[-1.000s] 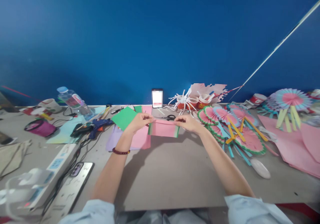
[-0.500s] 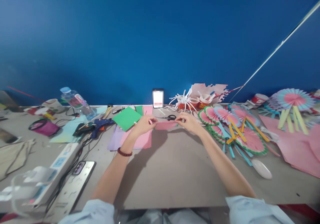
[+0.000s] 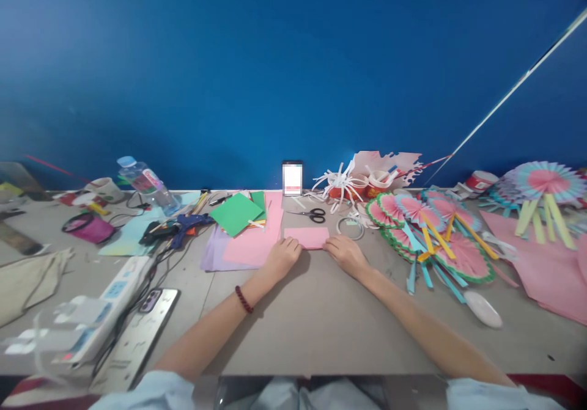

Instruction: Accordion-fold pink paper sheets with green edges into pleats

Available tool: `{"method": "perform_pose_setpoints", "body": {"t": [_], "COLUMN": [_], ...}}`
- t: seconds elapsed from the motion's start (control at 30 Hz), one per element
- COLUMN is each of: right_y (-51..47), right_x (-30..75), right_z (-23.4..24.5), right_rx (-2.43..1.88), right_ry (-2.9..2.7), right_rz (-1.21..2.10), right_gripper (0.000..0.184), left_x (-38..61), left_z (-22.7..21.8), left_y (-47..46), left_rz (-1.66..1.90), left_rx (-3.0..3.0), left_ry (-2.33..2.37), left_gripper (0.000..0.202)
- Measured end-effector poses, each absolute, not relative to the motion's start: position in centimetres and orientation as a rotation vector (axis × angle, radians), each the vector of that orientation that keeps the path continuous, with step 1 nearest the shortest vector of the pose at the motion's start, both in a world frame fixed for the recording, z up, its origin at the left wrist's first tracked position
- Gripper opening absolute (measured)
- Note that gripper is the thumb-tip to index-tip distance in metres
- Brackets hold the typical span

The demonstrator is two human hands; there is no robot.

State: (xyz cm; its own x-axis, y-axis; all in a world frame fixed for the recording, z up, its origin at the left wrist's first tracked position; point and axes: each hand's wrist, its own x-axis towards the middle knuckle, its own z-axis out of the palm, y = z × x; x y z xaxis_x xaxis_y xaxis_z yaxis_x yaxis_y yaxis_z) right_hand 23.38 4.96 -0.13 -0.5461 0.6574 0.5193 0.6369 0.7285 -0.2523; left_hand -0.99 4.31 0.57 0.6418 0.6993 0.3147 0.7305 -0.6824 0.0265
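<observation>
A small folded pink paper point(image 3: 306, 237) lies flat on the grey table point(image 3: 312, 318) in front of me. My left hand point(image 3: 282, 258), with a dark bead bracelet on its wrist, rests at the paper's near left corner with its fingers curled onto the edge. My right hand point(image 3: 345, 253) presses on the near right corner, fingers bent down against it. Black-handled scissors point(image 3: 313, 215) and a roll of clear tape point(image 3: 351, 227) lie just beyond the paper.
Green, pink and lilac sheets point(image 3: 243, 230) are stacked to the left beside a blue glue gun point(image 3: 177, 226) and a water bottle point(image 3: 145, 184). Pleated paper fans point(image 3: 435, 239) cover the right. A phone point(image 3: 292, 178) leans on the blue wall; another phone point(image 3: 142, 327) and a power strip point(image 3: 103, 303) lie near left.
The pink paper was held up between both hands; it has been folded smaller and laid flat on the table, and both hands have come down onto its near edge.
</observation>
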Motion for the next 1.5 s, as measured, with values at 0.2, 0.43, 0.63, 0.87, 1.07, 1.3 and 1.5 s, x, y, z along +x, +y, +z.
{"method": "perform_pose_setpoints", "body": {"t": [0.2,0.43,0.63,0.87,1.07,1.3,1.5], "right_y": [6.0,6.5,6.7,6.8,6.9,6.4,6.1], "right_x": [23.4,23.2,22.9,22.6,22.6,23.6,23.7], "right_z": [-0.9,0.3,0.3,-0.3,-0.7,0.2,0.1], "right_rx": [-1.064,-1.219,-1.331,-1.367,-1.347,-1.261,-1.248], "right_ry": [-2.231,-2.121,-2.038,-1.99,-1.982,-2.041,-2.048], "right_rz": [0.245,0.473,0.541,0.524,0.518,0.598,0.553], "right_gripper": [0.019,0.02,0.016,0.017,0.015,0.014,0.018], "left_x": [-1.4,-1.8,-1.9,-2.1,-2.6,-2.5,-2.3], "left_z": [0.4,0.5,0.4,0.3,-0.2,0.1,0.1], "left_y": [4.9,6.0,6.4,6.6,7.2,7.2,7.1], "left_rz": [-0.572,-0.689,-0.848,-0.893,-0.848,-0.719,-0.671], "left_rx": [-2.773,-2.845,-2.905,-2.923,-2.896,-2.853,-2.786], "left_ry": [-1.338,-1.423,-1.5,-1.369,-1.271,-1.211,-1.148], "left_gripper": [0.02,0.026,0.025,0.026,0.016,0.019,0.017]}}
